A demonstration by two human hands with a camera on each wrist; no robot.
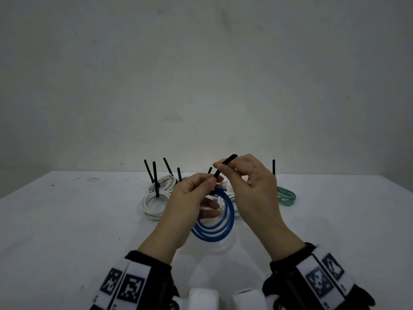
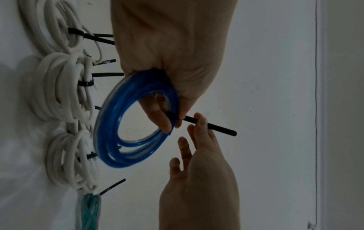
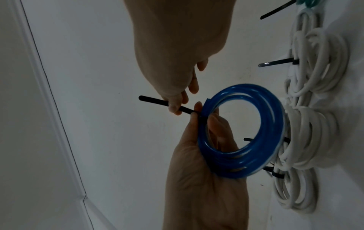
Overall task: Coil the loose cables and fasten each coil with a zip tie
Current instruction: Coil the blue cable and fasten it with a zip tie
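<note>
A blue cable coil (image 1: pixel 229 211) hangs upright above the white table (image 1: pixel 67 220), held at its top by my left hand (image 1: pixel 207 183). That hand's thumb and fingers pinch the coil where a black zip tie (image 1: pixel 225 163) wraps it. In the left wrist view the blue coil (image 2: pixel 110 124) shows several loops, and the zip tie's tail (image 2: pixel 220 128) sticks out to the right. My right hand (image 1: pixel 223 168) pinches this tail between thumb and forefinger, just above the left hand. The right wrist view shows the same pinch on the tail (image 3: pixel 151 101) beside the blue coil (image 3: pixel 271 118).
Behind the hands lie several white cable coils (image 1: pixel 156 204), each bound with a black zip tie whose tail stands up. A green coil (image 1: pixel 287 195) lies at the right, also tied. Two white objects (image 1: pixel 203 298) sit at the table's near edge. A plain wall stands behind.
</note>
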